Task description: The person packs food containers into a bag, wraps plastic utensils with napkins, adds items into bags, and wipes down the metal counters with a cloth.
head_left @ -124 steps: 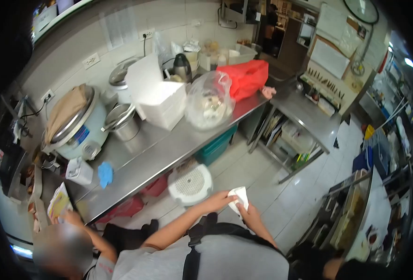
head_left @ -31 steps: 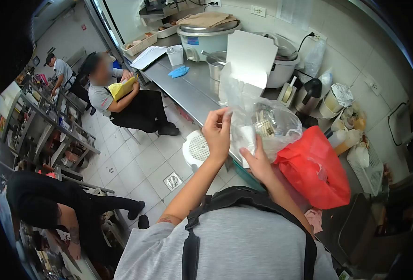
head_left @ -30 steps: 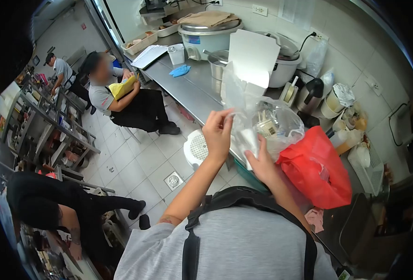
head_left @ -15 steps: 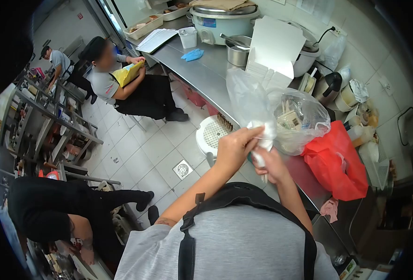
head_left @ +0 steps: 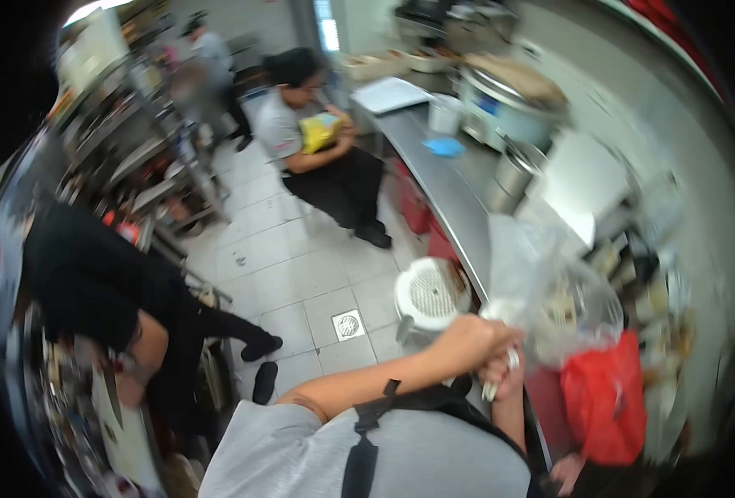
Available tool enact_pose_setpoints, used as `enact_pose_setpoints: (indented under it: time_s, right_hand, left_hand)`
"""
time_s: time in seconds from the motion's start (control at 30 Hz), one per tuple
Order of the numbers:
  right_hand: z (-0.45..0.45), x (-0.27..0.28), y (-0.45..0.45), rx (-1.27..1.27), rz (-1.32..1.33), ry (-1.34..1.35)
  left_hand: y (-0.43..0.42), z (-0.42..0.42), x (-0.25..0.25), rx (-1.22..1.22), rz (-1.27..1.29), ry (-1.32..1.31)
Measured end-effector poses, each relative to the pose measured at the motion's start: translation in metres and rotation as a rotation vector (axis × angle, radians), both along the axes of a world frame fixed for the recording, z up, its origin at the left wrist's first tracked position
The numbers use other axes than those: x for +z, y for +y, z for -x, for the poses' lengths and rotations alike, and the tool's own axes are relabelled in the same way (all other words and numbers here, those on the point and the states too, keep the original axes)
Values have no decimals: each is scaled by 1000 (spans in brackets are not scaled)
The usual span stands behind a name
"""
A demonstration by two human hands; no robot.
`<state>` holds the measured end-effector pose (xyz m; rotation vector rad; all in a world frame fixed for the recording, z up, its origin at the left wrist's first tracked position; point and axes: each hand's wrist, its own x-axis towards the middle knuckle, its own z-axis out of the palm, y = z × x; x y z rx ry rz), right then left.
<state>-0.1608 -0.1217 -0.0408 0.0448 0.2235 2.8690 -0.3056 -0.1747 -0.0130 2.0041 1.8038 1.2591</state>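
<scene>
A translucent plastic bag (head_left: 527, 253) rises from my hands, its lower part bunched into a narrow white roll. My left hand (head_left: 471, 344) is closed around the bunched part, knuckles up. Just below it, my right hand (head_left: 504, 373) is closed on the lower end, and pale narrow tips stick out under the fingers. Motion blur hides exactly what those tips are. Right beside my hands, a clear bag (head_left: 604, 307) with pale sticks inside rests on the counter. Below that bag hangs or lies a red plastic bag (head_left: 604, 398).
A steel counter (head_left: 446, 191) carries a rice cooker (head_left: 500, 108), a metal pot (head_left: 513, 174), white cartons (head_left: 579, 183) and a blue glove (head_left: 444, 147). A white stool (head_left: 434, 290) stands below. One person (head_left: 318, 149) sits holding a yellow packet; another (head_left: 110, 282) bends at the left.
My view has swung rightward and blurred, so the room sits differently in frame. Both hands stay closed on the bag; my left hand now lies over the top of the right.
</scene>
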Motion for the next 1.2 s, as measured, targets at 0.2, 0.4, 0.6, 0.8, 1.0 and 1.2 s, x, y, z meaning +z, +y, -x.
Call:
enact_pose_setpoints:
  time_s: [0.2,0.4,0.6,0.8,1.0,1.2]
  right_hand:
    - [20,31,-15,-340,-1463,-818]
    - [29,22,16,55,-403,35]
    - [27,16,37,-23,-694,-453]
    - [46,0,40,-71,-1085,-542]
    - [62,13,71,87,-131,-233]
    - [94,36,7,-54,-638,-624]
  left_hand:
    - [-27,13,44,76,-257,133]
    - [-35,17,66,-104,-110,-245]
    - [-30,22,57,-6,-187,-174]
    - [-22,7,45,-36,-220,90]
    - [-6,-15,27,-211,-181,142]
    - [8,-35,9,-415,-88,266]
